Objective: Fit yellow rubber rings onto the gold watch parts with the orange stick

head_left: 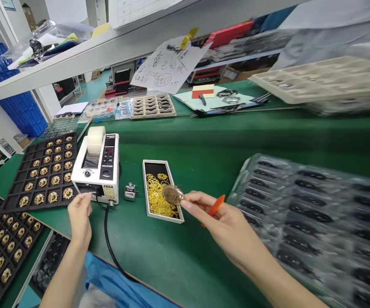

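Observation:
My right hand (215, 211) pinches a round metal disc (172, 195) by its edge, over the white-rimmed box (165, 218) of yellow rings (159, 199). An orange tool (217, 205) is also held in that hand, between palm and fingers. My left hand (80, 214) is closed at the front of the white tape dispenser (112, 149); whatever its fingertips hold is too small to make out. Between dispenser and box sits a small metal counter (130, 191).
Black trays (20, 179) of gold round parts lie at the left. A clear plastic tray (268, 199) of dark parts covers the right side. A black cable (111, 244) runs from the dispenser. A shelf beam (76, 57) crosses above.

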Tool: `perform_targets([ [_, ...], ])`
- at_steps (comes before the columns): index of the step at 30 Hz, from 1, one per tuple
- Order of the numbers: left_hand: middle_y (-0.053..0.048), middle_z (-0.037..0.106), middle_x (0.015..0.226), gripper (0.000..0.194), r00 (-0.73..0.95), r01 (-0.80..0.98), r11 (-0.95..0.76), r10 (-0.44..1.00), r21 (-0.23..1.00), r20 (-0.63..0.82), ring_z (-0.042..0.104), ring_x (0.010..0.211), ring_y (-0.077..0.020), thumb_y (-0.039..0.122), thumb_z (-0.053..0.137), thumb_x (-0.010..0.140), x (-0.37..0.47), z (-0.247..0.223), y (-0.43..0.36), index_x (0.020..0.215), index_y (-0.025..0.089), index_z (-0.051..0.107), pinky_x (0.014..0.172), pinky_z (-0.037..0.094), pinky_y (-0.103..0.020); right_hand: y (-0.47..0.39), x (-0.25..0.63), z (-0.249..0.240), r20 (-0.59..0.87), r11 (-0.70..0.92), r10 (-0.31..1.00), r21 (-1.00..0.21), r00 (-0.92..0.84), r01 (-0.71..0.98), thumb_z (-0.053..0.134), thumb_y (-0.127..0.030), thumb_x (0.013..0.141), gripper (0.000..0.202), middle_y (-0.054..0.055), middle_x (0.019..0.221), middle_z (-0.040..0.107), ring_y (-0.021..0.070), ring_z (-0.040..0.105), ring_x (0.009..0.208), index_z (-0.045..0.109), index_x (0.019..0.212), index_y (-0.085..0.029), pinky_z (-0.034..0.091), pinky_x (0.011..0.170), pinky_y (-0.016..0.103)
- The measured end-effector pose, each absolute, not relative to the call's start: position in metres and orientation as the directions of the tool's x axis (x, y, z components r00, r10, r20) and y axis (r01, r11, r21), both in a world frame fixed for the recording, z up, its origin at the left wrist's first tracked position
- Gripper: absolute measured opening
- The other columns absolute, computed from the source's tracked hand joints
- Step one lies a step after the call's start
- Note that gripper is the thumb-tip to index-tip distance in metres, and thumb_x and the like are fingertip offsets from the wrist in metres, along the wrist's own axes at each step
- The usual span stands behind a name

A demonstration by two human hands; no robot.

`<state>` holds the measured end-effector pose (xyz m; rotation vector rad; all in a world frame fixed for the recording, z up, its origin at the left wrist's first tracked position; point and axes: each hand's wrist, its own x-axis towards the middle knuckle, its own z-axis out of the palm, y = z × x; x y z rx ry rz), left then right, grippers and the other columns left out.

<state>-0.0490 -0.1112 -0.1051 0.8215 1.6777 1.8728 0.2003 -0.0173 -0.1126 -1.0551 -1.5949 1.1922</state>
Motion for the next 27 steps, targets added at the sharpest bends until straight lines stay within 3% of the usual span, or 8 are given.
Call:
perform_targets([
  [3,0.000,0.054,0.072,0.020,-0.647,0.240,-0.191,0.700,0.952,0.303,0.045,0.061,-0.0108,0.033,0.073,0.073,-0.043,-0.084,-0.111,0.065,0.017,0.063,0.057,0.036,-0.023,-0.020,0.204,-0.108,0.142,0.172,0.946,-0.982,-0.291,0.080,0.064,-0.066,0.073,0.043,0.004,0.074,0.061,0.0184,0.053,0.067,0.065,0.070,-0.022,0.042,0.056,0.028],
  [5,-0.005,0.062,0.093,0.013,-0.434,0.478,-0.184,0.800,0.859,0.413,0.050,0.067,-0.0126,0.024,0.068,0.074,-0.043,-0.065,-0.107,0.063,0.018,0.062,0.061,0.039,-0.025,-0.022,0.207,-0.103,0.105,0.124,0.942,-0.991,-0.320,0.040,0.066,-0.067,0.071,0.044,0.006,0.087,0.064,0.0215,0.056,0.080,0.065,0.072,-0.022,0.044,0.064,0.029],
  [8,-0.007,0.063,0.104,0.015,-0.097,0.741,-0.194,0.917,0.643,0.388,0.053,0.066,-0.0127,0.013,0.053,0.080,-0.043,-0.036,-0.097,0.066,0.018,0.055,0.063,0.038,-0.026,-0.027,0.210,-0.096,0.018,0.028,0.928,-0.999,-0.373,0.020,0.066,-0.068,0.071,0.046,0.006,0.092,0.063,0.0210,0.053,0.082,0.063,0.073,-0.022,0.041,0.063,0.029],
  [11,-0.005,0.061,0.099,0.019,-0.022,0.706,-0.240,0.933,0.666,0.359,0.053,0.070,-0.0135,0.013,0.048,0.084,-0.035,-0.017,-0.097,0.066,0.019,0.050,0.063,0.037,-0.026,-0.033,0.211,-0.090,-0.034,-0.052,0.898,-0.998,-0.439,-0.028,0.067,-0.067,0.070,0.047,0.003,0.080,0.057,0.0173,0.047,0.072,0.059,0.072,-0.021,0.036,0.062,0.028],
  [14,-0.003,0.054,0.091,0.021,0.097,0.504,-0.309,0.948,0.807,0.302,0.051,0.079,-0.0155,0.017,0.048,0.088,-0.016,-0.014,-0.103,0.067,0.019,0.049,0.064,0.037,-0.025,-0.038,0.211,-0.086,-0.060,-0.141,0.845,-0.983,-0.531,-0.114,0.070,-0.065,0.069,0.046,-0.001,0.069,0.049,0.0141,0.041,0.065,0.057,0.071,-0.021,0.032,0.061,0.027],
  [17,-0.001,0.047,0.082,0.020,0.210,0.360,-0.288,0.952,0.887,0.224,0.046,0.076,-0.0148,0.021,0.049,0.090,0.005,-0.024,-0.103,0.070,0.020,0.049,0.066,0.036,-0.025,-0.042,0.208,-0.085,-0.054,-0.214,0.788,-0.958,-0.613,-0.189,0.072,-0.062,0.068,0.045,-0.004,0.064,0.045,0.0122,0.038,0.060,0.054,0.070,-0.020,0.028,0.059,0.026],
  [22,0.001,0.042,0.077,0.020,0.225,0.381,-0.229,0.963,0.896,0.150,0.040,0.070,-0.0144,0.023,0.052,0.090,0.022,-0.043,-0.093,0.070,0.019,0.053,0.063,0.031,-0.026,-0.044,0.207,-0.087,-0.015,-0.240,0.751,-0.938,-0.660,-0.252,0.074,-0.057,0.069,0.043,-0.005,0.063,0.045,0.0107,0.038,0.059,0.053,0.069,-0.019,0.026,0.059,0.026],
  [27,0.001,0.041,0.077,0.017,0.203,0.459,-0.270,0.959,0.846,0.196,0.037,0.068,-0.0135,0.019,0.053,0.088,0.022,-0.048,-0.094,0.072,0.019,0.058,0.062,0.030,-0.026,-0.044,0.207,-0.088,-0.026,-0.271,0.742,-0.926,-0.670,-0.264,0.074,-0.054,0.070,0.041,-0.004,0.064,0.047,0.0107,0.039,0.060,0.053,0.070,-0.018,0.026,0.059,0.026],
])
